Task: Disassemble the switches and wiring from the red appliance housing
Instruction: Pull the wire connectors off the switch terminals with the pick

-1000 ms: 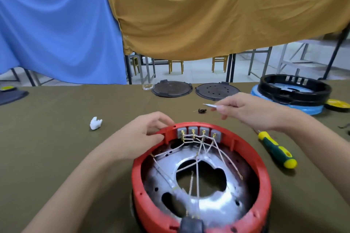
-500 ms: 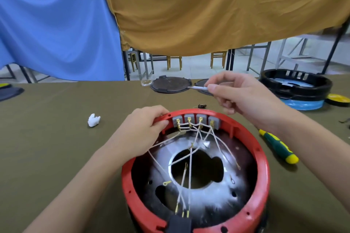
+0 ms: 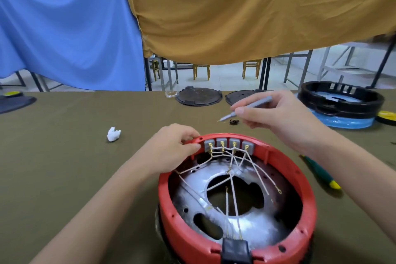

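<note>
housing [image 3: 297, 180]: red round shell, open side up on my table, silver plate with a big hole inside.
switches [image 3: 228, 144]: four grey blocks in a row on the far inner wall, brass terminals facing in.
wiring [image 3: 232, 180]: thin white leads fan from the switches across the plate to a black block [image 3: 235, 249] at the near rim; some ends lie loose.
</note>
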`<state>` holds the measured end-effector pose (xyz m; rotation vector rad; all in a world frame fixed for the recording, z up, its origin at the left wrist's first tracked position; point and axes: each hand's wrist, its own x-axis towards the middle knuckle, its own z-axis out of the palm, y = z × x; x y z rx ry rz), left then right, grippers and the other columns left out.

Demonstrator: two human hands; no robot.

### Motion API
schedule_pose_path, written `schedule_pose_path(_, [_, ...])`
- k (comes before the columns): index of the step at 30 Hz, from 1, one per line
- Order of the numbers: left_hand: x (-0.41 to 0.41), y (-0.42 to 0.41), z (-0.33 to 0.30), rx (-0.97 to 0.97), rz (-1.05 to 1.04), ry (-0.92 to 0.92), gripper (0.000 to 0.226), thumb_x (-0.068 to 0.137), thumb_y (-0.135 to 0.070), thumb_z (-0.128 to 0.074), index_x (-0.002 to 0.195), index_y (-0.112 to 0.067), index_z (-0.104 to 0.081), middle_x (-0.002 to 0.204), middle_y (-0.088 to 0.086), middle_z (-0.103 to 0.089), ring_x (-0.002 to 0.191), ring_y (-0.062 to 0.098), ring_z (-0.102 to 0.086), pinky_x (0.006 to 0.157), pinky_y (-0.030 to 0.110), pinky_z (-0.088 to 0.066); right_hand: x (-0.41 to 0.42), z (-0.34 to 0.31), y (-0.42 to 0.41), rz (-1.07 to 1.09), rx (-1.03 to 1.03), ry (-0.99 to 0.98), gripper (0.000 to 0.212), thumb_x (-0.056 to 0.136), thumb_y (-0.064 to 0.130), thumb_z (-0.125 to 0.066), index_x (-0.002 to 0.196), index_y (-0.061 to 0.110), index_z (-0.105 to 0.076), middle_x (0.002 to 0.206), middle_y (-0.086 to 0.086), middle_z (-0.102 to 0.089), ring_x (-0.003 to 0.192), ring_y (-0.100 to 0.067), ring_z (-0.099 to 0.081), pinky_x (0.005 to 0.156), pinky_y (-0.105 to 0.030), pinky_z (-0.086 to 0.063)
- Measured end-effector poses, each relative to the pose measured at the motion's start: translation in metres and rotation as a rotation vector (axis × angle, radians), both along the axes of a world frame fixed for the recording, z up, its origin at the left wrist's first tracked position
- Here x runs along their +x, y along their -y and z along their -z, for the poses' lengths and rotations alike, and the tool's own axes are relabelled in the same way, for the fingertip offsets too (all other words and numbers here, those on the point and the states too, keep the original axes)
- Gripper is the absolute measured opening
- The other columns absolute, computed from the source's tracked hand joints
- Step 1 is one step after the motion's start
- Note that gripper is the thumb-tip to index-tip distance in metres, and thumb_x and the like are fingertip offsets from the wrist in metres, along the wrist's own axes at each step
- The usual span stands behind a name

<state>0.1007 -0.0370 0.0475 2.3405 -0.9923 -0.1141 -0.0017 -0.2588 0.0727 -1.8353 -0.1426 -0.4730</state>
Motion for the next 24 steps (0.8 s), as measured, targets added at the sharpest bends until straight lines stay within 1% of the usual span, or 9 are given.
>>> schedule_pose_path(4, [-0.003,0.0,-0.002,0.017,0.056,-0.028,0.018,0.094,-0.031,-0.065,0.112,-0.03,-0.068,0.103,-0.014,-0.072,0.095,0.003,-0.066,0.093,0.034,-0.052,0.006,0.011,-0.002,0.009,0.057,-0.043,0.028,0.084,0.039,-0.069,0.086,0.012,-0.077,0.077,-0.008,-0.071,0.072,-0.018,-0.063,0.07,-0.026,-0.055])
schedule_pose_path(6, [-0.005,0.0,-0.003,-0.023,0.063,0.071,0.021,0.09,-0.034,-0.069,0.111,-0.03,-0.065,0.106,-0.014,-0.066,0.096,0.001,-0.063,0.088,0.028,-0.052,0.009,0.016,-0.003,0.024,0.023,-0.052,0.029,0.091,0.035,-0.063,0.087,0.009,-0.073,0.078,-0.009,-0.071,0.072,-0.019,-0.064,0.07,-0.028,-0.056])
schedule_pose_path(9, [-0.013,0.002,-0.006,-0.101,0.121,0.243,0.011,0.085,-0.033,-0.074,0.093,-0.032,-0.067,0.098,-0.014,-0.056,0.087,-0.002,-0.059,0.076,0.02,-0.046,0.014,0.017,-0.006,0.017,-0.015,-0.047,0.025,0.098,0.026,-0.058,0.09,0.005,-0.07,0.076,-0.006,-0.071,0.071,-0.016,-0.066,0.071,-0.026,-0.058])
schedule_pose_path(11, [-0.019,0.005,-0.008,-0.102,0.176,0.305,0.003,0.084,-0.029,-0.075,0.085,-0.03,-0.073,0.093,-0.012,-0.055,0.079,0.0,-0.054,0.074,0.022,-0.045,0.021,0.012,-0.009,-0.021,-0.065,-0.069,0.024,0.099,0.024,-0.056,0.09,0.004,-0.068,0.072,-0.002,-0.07,0.07,-0.014,-0.066,0.071,-0.026,-0.058])
schedule_pose_path(14, [-0.023,0.01,-0.004,-0.034,0.176,0.399,0.003,0.085,-0.024,-0.073,0.082,-0.025,-0.074,0.08,-0.011,-0.053,0.072,0.004,-0.046,0.073,0.029,-0.044,0.031,0.008,-0.016,-0.07,-0.116,-0.082,0.025,0.101,0.022,-0.053,0.09,0.003,-0.065,0.071,-0.003,-0.068,0.07,-0.018,-0.064,0.07,-0.027,-0.056])
schedule_pose_path(17, [-0.021,0.011,0.001,-0.074,0.103,0.377,0.009,0.082,-0.029,-0.076,0.076,-0.023,-0.072,0.072,-0.009,-0.053,0.068,0.008,-0.048,0.069,0.031,-0.044,0.034,0.017,-0.02,-0.098,-0.105,-0.059,0.022,0.1,0.019,-0.054,0.09,0.003,-0.064,0.07,-0.004,-0.066,0.068,-0.019,-0.062,0.069,-0.028,-0.054])
schedule_pose_path(20, [-0.016,0.01,0.006,-0.088,-0.02,0.353,0.019,0.077,-0.036,-0.079,0.082,-0.026,-0.064,0.084,-0.007,-0.052,0.077,0.01,-0.051,0.07,0.03,-0.042,0.036,0.02,-0.016,-0.084,-0.098,-0.03,0.023,0.101,0.02,-0.054,0.088,0.004,-0.064,0.068,0.0,-0.066,0.066,-0.016,-0.063,0.067,-0.023,-0.054])
schedule_pose_path(22, [-0.013,0.009,0.011,-0.04,-0.074,0.348,0.026,0.08,-0.032,-0.076,0.094,-0.027,-0.055,0.094,-0.006,-0.051,0.085,0.014,-0.052,0.073,0.031,-0.041,0.037,0.02,-0.014,-0.062,-0.09,-0.06,0.024,0.102,0.024,-0.053,0.088,0.007,-0.064,0.068,-0.001,-0.066,0.068,-0.017,-0.062,0.069,-0.026,-0.054])
schedule_pose_path(24, [-0.01,0.007,0.012,-0.059,-0.047,0.282,0.025,0.083,-0.023,-0.075,0.095,-0.028,-0.053,0.089,-0.012,-0.059,0.081,0.011,-0.057,0.076,0.035,-0.047,0.037,0.02,-0.012,-0.062,-0.087,-0.11,0.027,0.102,0.027,-0.053,0.088,0.008,-0.064,0.069,-0.003,-0.068,0.067,-0.017,-0.063,0.066,-0.024,-0.052])
